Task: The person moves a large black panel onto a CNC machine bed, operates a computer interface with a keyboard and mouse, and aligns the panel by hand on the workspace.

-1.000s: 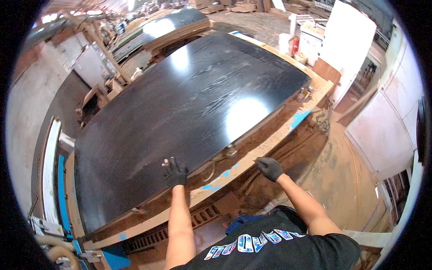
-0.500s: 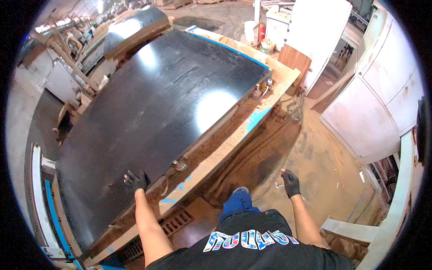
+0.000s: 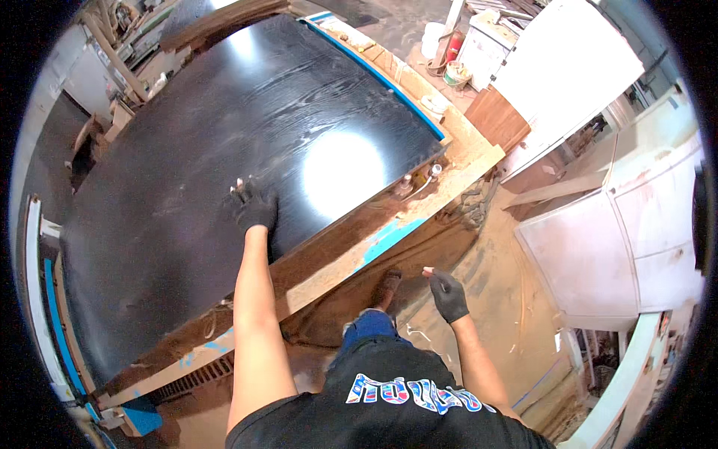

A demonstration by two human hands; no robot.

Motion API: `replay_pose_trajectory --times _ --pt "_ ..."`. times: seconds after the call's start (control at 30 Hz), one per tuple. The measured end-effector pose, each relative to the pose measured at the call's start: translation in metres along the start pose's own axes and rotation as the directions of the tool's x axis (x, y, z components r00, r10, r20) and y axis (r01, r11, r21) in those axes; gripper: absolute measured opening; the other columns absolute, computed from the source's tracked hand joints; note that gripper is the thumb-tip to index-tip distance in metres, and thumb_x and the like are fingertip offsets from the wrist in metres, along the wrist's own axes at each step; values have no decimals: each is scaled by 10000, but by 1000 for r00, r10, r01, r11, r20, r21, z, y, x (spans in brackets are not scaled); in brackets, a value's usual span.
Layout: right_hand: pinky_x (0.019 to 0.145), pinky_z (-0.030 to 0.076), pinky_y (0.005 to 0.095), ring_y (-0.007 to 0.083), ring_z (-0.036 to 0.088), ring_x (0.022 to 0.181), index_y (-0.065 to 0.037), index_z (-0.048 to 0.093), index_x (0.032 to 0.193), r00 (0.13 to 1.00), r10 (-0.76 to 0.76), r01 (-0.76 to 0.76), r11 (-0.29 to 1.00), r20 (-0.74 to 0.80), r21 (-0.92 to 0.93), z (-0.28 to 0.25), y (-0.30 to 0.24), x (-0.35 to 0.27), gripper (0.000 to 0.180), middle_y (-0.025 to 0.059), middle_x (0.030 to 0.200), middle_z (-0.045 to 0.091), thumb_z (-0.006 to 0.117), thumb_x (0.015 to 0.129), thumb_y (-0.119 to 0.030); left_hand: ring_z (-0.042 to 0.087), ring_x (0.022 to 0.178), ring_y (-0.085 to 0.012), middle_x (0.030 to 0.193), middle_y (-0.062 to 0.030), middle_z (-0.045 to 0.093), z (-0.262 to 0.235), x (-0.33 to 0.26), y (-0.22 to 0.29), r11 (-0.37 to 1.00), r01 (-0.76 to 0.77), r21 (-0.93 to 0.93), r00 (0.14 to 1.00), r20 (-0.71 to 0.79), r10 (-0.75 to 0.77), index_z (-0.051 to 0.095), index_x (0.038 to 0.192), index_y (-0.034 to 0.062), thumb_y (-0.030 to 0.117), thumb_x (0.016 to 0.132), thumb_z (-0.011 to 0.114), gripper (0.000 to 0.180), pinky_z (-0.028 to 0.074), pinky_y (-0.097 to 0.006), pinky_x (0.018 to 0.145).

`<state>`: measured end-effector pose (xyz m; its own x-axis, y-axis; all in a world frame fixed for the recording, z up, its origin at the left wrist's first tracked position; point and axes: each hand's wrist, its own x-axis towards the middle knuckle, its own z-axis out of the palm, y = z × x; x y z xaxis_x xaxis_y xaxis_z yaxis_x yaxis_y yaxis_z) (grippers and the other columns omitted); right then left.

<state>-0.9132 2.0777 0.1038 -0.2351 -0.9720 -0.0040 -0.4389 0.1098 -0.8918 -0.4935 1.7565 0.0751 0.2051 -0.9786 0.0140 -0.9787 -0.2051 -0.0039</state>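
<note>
A large black panel with a faint wood grain (image 3: pixel 187 142) lies flat on the bench and shines under the lights. My left hand (image 3: pixel 256 208), in a dark glove with bare fingertips, rests on or just over its surface near the right long edge, fingers spread and holding nothing. Off the bench, above the floor, hangs my right hand (image 3: pixel 449 295), gloved the same way. Its fingers are curled together; whatever may be inside them is hidden.
A dusty wooden ledge with blue patches (image 3: pixel 389 243) borders the panel, with small fittings (image 3: pixel 406 185) at its far corner. White cabinets (image 3: pixel 580 262) stand to the right. A red cylinder (image 3: pixel 455 46) and a bucket (image 3: pixel 456 73) stand at the back.
My left hand has moved farther forward along the panel. My right hand has come in closer to the bench. The view has shifted forward along the bench.
</note>
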Motion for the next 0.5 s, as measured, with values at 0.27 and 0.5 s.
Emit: replay_pose_trajectory --times 0.27,0.5 --pt "909 512 379 314 653 1101 -77 679 1178 974 1 37 986 228 -163 -70 -8 95 271 173 1157 685 608 927 -150 36 1518 -371 1644 -165 78 -26 24 223 989 -148 2 987 59 148 182 1574 141 643 955 277 803 18 -612 1178" --pt "926 510 371 295 669 1068 -45 678 1170 978 -18 21 1000 207 -13 -122 57 164 260 177 1141 692 594 934 -118 150 1498 -386 1609 -181 225 -33 -4 359 968 -233 -91 972 5 235 246 1559 143 587 957 340 754 0 -659 1155"
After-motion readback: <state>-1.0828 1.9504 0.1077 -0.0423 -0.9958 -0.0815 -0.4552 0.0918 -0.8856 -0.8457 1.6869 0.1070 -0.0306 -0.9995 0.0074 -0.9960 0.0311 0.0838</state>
